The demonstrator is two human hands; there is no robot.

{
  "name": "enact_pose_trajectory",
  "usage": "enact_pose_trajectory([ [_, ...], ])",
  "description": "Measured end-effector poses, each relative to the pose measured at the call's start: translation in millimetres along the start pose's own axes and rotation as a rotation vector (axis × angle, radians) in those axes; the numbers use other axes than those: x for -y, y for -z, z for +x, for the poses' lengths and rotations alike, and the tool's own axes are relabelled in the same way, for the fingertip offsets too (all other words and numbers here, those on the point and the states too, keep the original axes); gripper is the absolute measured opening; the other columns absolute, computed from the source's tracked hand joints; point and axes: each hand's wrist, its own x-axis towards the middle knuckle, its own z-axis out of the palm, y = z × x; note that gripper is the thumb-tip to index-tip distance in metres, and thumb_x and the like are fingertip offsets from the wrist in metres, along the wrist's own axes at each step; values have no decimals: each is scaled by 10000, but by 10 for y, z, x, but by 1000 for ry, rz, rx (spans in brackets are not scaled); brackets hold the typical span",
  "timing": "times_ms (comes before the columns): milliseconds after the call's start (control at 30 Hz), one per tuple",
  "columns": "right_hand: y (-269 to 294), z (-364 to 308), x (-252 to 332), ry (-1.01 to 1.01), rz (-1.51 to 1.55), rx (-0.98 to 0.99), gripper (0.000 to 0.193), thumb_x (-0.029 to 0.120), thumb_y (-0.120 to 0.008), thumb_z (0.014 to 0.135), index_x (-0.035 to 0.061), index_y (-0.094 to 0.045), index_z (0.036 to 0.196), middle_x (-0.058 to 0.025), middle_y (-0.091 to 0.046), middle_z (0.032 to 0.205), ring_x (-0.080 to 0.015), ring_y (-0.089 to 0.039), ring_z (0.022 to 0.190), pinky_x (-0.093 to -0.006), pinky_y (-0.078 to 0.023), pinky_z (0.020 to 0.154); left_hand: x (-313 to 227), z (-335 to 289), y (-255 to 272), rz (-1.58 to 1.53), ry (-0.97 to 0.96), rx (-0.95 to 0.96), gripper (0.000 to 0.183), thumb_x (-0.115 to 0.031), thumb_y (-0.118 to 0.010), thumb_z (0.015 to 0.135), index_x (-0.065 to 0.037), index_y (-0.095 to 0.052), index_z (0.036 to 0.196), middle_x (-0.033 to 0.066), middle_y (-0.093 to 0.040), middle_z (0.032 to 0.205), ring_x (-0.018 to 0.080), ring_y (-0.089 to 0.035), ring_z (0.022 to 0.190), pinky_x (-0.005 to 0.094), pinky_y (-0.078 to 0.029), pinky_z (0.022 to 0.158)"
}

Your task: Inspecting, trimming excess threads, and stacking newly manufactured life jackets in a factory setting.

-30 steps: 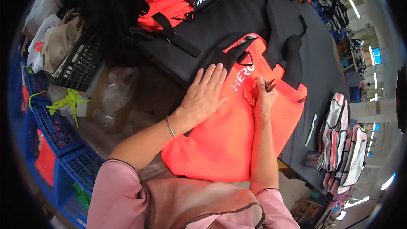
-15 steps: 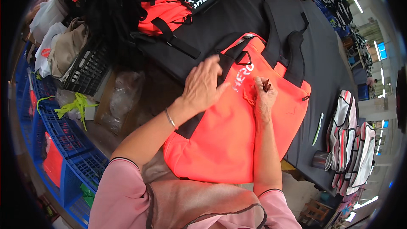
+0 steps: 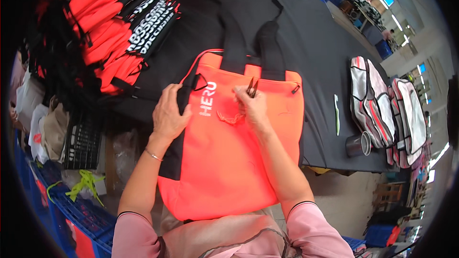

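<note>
One cup (image 3: 355, 144) sits near pale bundles (image 3: 407, 117); right fingers (image 3: 241, 96) grip snips (image 3: 252, 88), left fingers (image 3: 165, 101) spread at bag (image 3: 222, 162).

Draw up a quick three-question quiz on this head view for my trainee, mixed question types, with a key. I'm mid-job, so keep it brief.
1. Multiple choice. Which hand holds the snips? a) left b) right c) neither
2. True or false. The green-and-white brush lies on the black-covered table, to the right of the orange bag.
3. Fill in the blank. The bag's two straps are ____ in colour.

Key: 1. b, the right hand; 2. True; 3. black.
</note>
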Motion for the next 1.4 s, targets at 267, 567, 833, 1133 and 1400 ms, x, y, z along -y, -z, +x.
enact_pose_trajectory([
  [267, 1130, 607, 1315, 320, -302, -243, 177, 200, -663, 909, 31, -705, 941, -3, -645, 785, -37, -424, 547, -224, -322, 481, -8, 225, 190, 212, 22, 43, 585, -104, -721, 769, -36, -514, 1312, 173, -548, 1309, 343, -547, 1200, 413, -434, 1005],
  [567, 1079, 1789, 902, 13, -599, -179, 276, 255, -717, 846, -5, -703, 938, -47, -667, 763, -112, -557, 622, -279, -420, 557, -1117, 904, -945, -57, -498, 112, 511, -168, -670, 886, -55, -525, 1363, 142, -539, 1367, 330, -503, 1253, 457, -386, 1057],
  [833, 1341, 1544, 849, 225, -756, -138, 419, 345, -702, 857, -3, -684, 1091, -132, -710, 916, -220, -667, 835, -353, -506, 792, -1014, 686, -1377, -187, -399, 317, 611, -202, -646, 888, -81, -433, 1448, 132, -440, 1487, 331, -496, 1258, 458, -389, 1045],
  [1133, 1670, 910, 847, 675, -1221, 95, 300, 264, -669, 920, 29, -589, 1088, -124, -603, 1001, -291, -620, 878, -394, -506, 789, -1154, 1030, -1363, 6, -318, 558, 917, -177, -649, 691, -120, -307, 1540, 82, -266, 1614, 297, -517, 987, 484, -432, 976],
  [1400, 1670, 964, 1004, 623, -1283, 208, 262, 228, -711, 870, 3, -661, 994, -114, -600, 955, -290, -625, 825, -382, -504, 745, -1108, 980, -1384, -54, -311, 533, 905, -189, -634, 694, -115, -316, 1538, 47, -270, 1617, 283, -481, 954, 522, -421, 986],
])
